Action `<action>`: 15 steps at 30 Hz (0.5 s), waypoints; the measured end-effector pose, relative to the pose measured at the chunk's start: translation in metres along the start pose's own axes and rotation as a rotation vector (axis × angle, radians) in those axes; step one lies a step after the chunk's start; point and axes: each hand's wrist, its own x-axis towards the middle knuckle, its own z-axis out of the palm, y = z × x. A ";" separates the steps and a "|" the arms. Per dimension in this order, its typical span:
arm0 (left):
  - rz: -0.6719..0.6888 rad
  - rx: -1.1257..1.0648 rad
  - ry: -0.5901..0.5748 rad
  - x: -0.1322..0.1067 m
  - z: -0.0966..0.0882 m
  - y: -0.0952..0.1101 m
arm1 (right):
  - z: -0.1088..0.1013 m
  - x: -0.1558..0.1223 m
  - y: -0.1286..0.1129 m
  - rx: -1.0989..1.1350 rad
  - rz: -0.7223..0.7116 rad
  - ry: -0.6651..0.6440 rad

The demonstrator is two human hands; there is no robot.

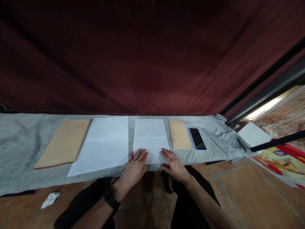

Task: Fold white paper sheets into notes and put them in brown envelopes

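A white sheet of paper [151, 133] with a faint crease across it lies flat on the grey cloth. My left hand [135, 167] rests on its near left corner, fingers stretched out. On the near right corner lies my right hand [175, 165], fingers extended and flat. Left of this sheet is larger white paper [105, 143], also creased. Beyond that, a stack of brown envelopes [64, 141] lies at an angle. A smaller brown envelope [179, 135] is just right of the sheet. Neither hand grips anything.
A phone [197, 139] with a dark screen lies right of the small envelope. Grey cloth [220, 140] covers the long surface. A dark red curtain [152, 63] hangs behind. Crumpled white paper [50, 199] is on the tiled floor. A colourful box [283, 160] stands at right.
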 end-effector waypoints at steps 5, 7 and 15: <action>0.048 -0.078 0.077 0.004 -0.005 -0.012 | -0.006 0.005 0.008 0.094 0.015 0.055; 0.013 -0.146 0.097 0.004 -0.011 -0.018 | -0.009 0.007 0.010 0.119 0.007 0.068; -0.181 -0.601 -0.023 0.001 -0.017 -0.044 | -0.032 0.004 0.010 0.380 0.194 0.025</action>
